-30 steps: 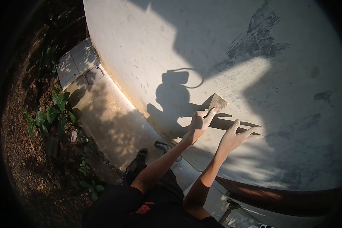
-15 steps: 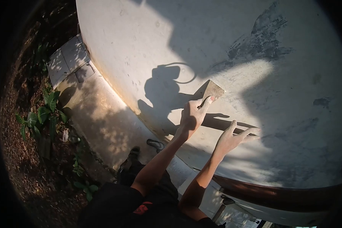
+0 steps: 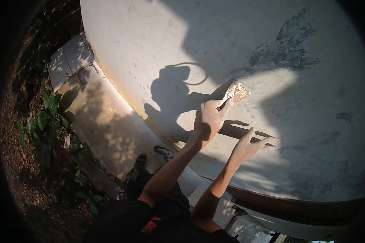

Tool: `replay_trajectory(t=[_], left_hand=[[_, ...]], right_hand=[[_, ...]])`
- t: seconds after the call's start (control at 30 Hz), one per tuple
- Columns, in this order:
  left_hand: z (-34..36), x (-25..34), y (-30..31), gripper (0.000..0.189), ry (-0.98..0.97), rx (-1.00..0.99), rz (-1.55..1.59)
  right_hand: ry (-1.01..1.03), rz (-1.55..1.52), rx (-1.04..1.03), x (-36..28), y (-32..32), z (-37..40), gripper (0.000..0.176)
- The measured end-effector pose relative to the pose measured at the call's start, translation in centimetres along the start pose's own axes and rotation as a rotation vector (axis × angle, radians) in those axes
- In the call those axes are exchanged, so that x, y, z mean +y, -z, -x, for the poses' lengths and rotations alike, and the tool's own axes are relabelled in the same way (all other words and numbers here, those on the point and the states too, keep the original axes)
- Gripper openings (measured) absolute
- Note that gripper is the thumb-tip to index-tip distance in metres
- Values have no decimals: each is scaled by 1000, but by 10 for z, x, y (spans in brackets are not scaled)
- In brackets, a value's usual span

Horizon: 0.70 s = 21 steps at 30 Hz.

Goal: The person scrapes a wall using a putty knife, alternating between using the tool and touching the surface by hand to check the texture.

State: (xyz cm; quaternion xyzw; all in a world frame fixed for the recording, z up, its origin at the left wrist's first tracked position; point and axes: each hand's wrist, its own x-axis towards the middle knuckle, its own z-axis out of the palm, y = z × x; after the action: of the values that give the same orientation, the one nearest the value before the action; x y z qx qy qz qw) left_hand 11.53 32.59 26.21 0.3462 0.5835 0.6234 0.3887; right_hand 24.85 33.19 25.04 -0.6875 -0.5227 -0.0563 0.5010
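Observation:
A putty knife (image 3: 238,91) with a flat, flared blade is in my left hand (image 3: 212,118); the thumb lies along the blade and the fingers wrap round its handle, which is mostly hidden. Sunlight glints off the blade, which is up against the pale wall (image 3: 231,36). Lower and to the right, my right hand (image 3: 247,149) is open, its fingers spread and the tips at the wall surface. Both hands look dusty. A dark grey rough patch (image 3: 290,44) marks the wall beyond the knife, with fainter grey smears to the right of my right hand.
A concrete walkway (image 3: 105,121) runs along the wall's base, where my feet in sandals (image 3: 163,152) stand. Leafy plants (image 3: 48,115) and soil border it on the left. A dark reddish-brown band (image 3: 292,205) edges the wall at lower right. Shadows fall across the wall.
My left hand and the putty knife have shifted slightly right and up along the wall, and the blade has tilted so it catches sunlight. My right hand stays almost in place.

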Motion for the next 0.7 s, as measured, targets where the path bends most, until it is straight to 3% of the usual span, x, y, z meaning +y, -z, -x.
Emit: replay_trajectory(t=[0.13, 0.2, 0.23, 0.33, 0.43, 0.53, 0.67, 0.7], left_hand=[[-7, 16, -7, 61, -100, 5, 146], [-7, -8, 0, 57, -7, -59, -60], [-4, -17, 6, 57, 101, -78, -16], [-4, -23, 14, 58, 105, -16, -83], [-15, 0, 9, 58, 26, 41, -54], [-22, 16, 0, 63, -191, 30, -14], [-10, -14, 18, 60, 22, 7, -181], [-9, -36, 18, 61, -15, 42, -198]], right_hand=[[7, 3, -2, -2, -1, -1, 83], [36, 37, -5, 3, -3, -1, 84], [33, 36, 1, 3, -3, -1, 84], [37, 11, 10, 0, -2, 0, 85], [35, 38, 8, -3, 0, 1, 86], [40, 4, -1, -6, 1, 0, 85], [63, 69, 22, 4, -3, -1, 86], [82, 93, 15, 5, -4, -1, 87]])
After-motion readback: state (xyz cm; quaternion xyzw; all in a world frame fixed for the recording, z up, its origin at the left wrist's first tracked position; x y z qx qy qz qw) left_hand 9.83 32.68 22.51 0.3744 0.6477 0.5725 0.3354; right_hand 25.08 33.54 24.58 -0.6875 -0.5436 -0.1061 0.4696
